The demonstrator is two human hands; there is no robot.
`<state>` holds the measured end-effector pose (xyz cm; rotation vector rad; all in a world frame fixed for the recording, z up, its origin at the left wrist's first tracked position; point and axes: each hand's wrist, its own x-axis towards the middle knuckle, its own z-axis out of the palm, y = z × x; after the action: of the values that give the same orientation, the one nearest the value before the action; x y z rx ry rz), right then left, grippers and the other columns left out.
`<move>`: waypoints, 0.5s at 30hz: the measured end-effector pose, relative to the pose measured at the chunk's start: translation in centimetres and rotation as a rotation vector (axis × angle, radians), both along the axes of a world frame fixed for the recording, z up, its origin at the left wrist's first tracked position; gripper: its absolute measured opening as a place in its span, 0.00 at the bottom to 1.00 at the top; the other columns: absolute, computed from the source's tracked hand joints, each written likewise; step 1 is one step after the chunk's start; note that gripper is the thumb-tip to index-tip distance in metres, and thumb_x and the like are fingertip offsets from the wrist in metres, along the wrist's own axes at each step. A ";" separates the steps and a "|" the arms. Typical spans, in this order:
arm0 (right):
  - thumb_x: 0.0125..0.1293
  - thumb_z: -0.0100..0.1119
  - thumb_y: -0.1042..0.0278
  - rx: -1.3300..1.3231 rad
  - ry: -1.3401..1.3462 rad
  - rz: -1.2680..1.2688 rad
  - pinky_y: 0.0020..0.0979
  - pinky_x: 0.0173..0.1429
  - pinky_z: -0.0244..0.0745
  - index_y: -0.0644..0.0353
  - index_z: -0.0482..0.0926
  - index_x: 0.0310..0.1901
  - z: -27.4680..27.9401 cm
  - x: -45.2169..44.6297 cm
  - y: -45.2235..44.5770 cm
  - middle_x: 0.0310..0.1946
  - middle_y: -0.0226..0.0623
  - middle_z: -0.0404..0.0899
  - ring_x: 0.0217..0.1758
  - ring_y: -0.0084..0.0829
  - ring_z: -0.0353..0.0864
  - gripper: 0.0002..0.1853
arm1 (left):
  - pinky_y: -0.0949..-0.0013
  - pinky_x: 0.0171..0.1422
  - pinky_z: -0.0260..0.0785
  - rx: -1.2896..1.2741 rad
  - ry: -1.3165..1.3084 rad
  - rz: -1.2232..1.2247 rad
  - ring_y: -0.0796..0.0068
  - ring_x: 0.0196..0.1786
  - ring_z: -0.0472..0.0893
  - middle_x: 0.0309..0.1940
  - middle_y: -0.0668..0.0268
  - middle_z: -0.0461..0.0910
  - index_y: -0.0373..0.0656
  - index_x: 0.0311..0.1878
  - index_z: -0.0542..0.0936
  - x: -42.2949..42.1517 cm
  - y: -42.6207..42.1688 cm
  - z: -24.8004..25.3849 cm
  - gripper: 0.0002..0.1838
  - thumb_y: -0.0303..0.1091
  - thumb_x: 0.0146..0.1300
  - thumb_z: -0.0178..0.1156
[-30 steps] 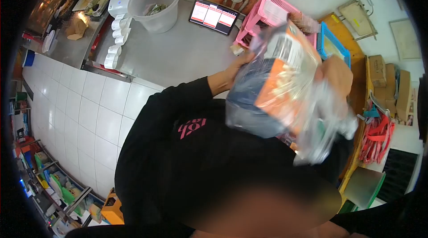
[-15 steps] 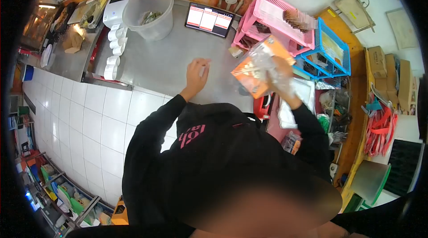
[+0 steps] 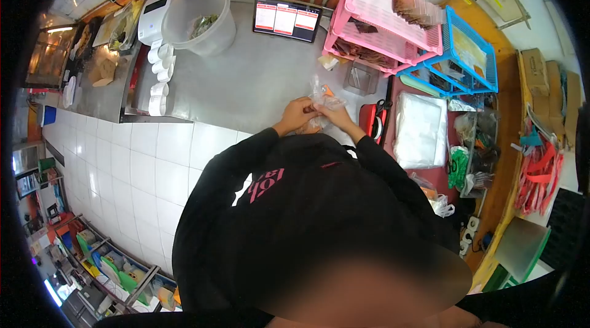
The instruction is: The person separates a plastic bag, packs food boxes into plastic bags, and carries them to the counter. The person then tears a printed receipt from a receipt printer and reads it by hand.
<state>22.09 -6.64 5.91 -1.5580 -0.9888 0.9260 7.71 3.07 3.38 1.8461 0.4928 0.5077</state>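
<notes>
A clear plastic bag (image 3: 318, 89) is held close to my body at the front edge of the steel counter. An orange box (image 3: 327, 90) shows only as a small corner through the plastic; my hands and jacket hide most of it. The fingers of my left hand (image 3: 296, 114) are closed in a pinch on the bag. My right hand (image 3: 338, 118) grips the bag from the other side, its fingertips near those of my left. Just beyond my right hand stands a clear plastic container (image 3: 361, 78).
A tablet (image 3: 287, 19) and a translucent bucket (image 3: 221, 27) stand at the back. Left are a printer (image 3: 156, 16) and hanging receipts (image 3: 158, 99). Pink baskets (image 3: 393, 24), blue baskets (image 3: 470, 51), a red tape dispenser (image 3: 370, 120) and stacked plastic bags (image 3: 421, 128) lie right.
My right hand has brought the bagged orange box down and left, close to my body. My left hand, empty before, has moved right and closed on the bag. The clear container is now uncovered.
</notes>
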 end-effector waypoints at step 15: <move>0.53 0.55 0.63 -0.842 -1.054 -0.191 0.43 0.53 0.71 0.61 0.81 0.39 -10.7 17.2 5.8 0.44 0.51 0.78 0.49 0.49 0.77 0.15 | 0.68 0.29 0.62 -0.061 0.221 -0.124 0.75 0.25 0.72 0.22 0.63 0.75 0.37 0.29 0.78 1.5 2.5 -1.5 0.19 0.48 0.59 0.60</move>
<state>39.27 -0.82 -4.82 -2.9494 -1.1527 0.3129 9.22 5.56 1.90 1.8697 0.5315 0.2034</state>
